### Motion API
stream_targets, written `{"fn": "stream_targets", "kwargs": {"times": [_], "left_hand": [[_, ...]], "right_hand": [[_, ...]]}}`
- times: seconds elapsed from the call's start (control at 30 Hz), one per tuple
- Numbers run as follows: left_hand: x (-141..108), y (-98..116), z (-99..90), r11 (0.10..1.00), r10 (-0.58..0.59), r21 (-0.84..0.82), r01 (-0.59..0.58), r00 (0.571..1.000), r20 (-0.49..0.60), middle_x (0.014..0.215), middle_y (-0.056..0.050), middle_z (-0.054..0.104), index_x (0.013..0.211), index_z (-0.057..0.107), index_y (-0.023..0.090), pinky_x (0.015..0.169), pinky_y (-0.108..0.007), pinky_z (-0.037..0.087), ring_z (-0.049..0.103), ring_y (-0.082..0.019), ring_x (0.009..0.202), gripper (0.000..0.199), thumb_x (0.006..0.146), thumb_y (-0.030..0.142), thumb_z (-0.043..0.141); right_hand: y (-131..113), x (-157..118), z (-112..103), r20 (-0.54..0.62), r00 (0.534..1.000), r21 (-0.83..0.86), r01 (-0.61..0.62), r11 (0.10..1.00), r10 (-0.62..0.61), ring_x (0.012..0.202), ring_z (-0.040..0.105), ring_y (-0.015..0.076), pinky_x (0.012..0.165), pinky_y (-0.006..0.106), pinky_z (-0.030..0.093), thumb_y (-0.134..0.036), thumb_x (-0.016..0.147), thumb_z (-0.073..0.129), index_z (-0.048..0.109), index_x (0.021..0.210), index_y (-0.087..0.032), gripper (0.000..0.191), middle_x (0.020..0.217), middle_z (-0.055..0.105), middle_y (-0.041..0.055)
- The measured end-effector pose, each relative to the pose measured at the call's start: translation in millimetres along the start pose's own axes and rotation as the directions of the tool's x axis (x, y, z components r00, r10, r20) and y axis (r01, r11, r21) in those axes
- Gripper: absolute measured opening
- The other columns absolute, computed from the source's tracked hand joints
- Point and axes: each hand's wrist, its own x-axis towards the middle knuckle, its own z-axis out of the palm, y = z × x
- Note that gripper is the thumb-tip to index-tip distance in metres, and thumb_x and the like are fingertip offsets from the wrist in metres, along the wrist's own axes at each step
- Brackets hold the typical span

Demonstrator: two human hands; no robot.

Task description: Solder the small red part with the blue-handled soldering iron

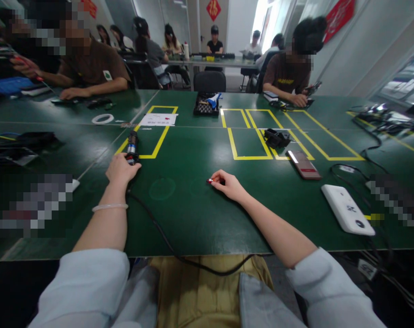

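Note:
On the left of the green table, my left hand (122, 169) is closed around the near end of a black cylindrical tool (132, 145) with a blue and silver band. The tool lies over the side of a yellow taped outline. Nearer the middle, my right hand (225, 183) pinches a small red object (210, 181) between thumb and fingertips, just above or on the table surface. A white sheet with print (159, 120) lies beyond the tool.
A black tray (207, 105) with a blue item stands further back. Right of my right hand are a black device (277, 138), a phone (303, 165) and a white power bank (347, 209). A black cable (166, 237) crosses the near edge. Other people sit across the table.

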Motion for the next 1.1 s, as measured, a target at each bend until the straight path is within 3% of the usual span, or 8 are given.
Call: {"fn": "stream_targets", "kwargs": {"times": [0.17,0.33,0.6,0.73,0.87,1.1], "left_hand": [[-27.1,35.6,8.6,0.995,0.1,0.001,-0.1,0.994,-0.05,0.129,-0.022,0.046,0.126,0.044,0.014,0.086,-0.05,0.048,0.053,-0.038,0.114,0.065,0.075,0.048,0.064],[-61.2,71.9,16.5,0.967,0.251,0.043,-0.25,0.967,-0.044,0.123,-0.02,0.048,0.124,0.044,0.014,0.082,-0.047,0.051,0.055,-0.037,0.109,0.06,0.076,0.046,0.06],[-123.6,116.8,23.1,0.84,0.543,-0.008,-0.543,0.84,0.008,0.122,-0.015,0.048,0.122,0.045,0.016,0.077,-0.037,0.051,0.06,-0.03,0.1,0.053,0.078,0.042,0.06],[-145.8,129.1,27.6,0.749,0.659,-0.103,-0.655,0.752,0.012,0.119,-0.013,0.048,0.121,0.045,0.018,0.076,-0.034,0.05,0.06,-0.028,0.098,0.052,0.077,0.04,0.063],[-155.8,134.8,30.0,0.682,0.722,-0.165,-0.712,0.692,-0.002,0.12,-0.013,0.048,0.121,0.044,0.019,0.079,-0.036,0.05,0.059,-0.028,0.1,0.052,0.077,0.038,0.063],[-158.7,137.7,28.8,0.658,0.74,-0.21,-0.723,0.672,0.007,0.122,-0.013,0.047,0.123,0.045,0.018,0.082,-0.036,0.049,0.059,-0.028,0.102,0.054,0.076,0.036,0.063]], "right_hand": [[-1.5,0.0,0.1,0.002,1.0,-0.008,0.004,1.0,-0.004,0.071,0.056,0.0121,0.072,0.026,0.047,-0.028,0.082,0.06,0.059,0.094,-0.018,0.016,0.079,0.061,-0.0001],[0.8,1.0,0.5,-0.018,0.999,-0.039,0.05,0.998,-0.051,0.07,0.056,0.0122,0.071,0.027,0.047,-0.028,0.081,0.062,0.06,0.092,-0.018,0.015,0.081,0.061,0.0004],[0.2,1.8,2.2,-0.079,0.996,-0.027,0.031,0.999,-0.033,0.066,0.053,0.0118,0.066,0.025,0.045,-0.027,0.079,0.063,0.058,0.092,-0.018,0.017,0.076,0.059,-0.0011],[-3.2,1.2,1.3,-0.087,0.994,-0.04,0.07,0.997,-0.073,0.067,0.052,0.0117,0.066,0.025,0.044,-0.025,0.08,0.06,0.055,0.09,-0.019,0.013,0.08,0.058,-0.0008],[-0.7,2.4,2.1,-0.112,0.987,-0.108,0.102,0.989,-0.114,0.067,0.05,0.0125,0.066,0.026,0.043,-0.022,0.081,0.058,0.053,0.086,-0.02,0.008,0.078,0.054,-0.0012],[4.4,6.5,5.9,-0.075,0.989,-0.221,0.109,0.969,-0.129,0.073,0.052,0.0144,0.072,0.027,0.043,-0.019,0.083,0.059,0.058,0.085,-0.02,0.003,0.083,0.054,0.0007]]}}
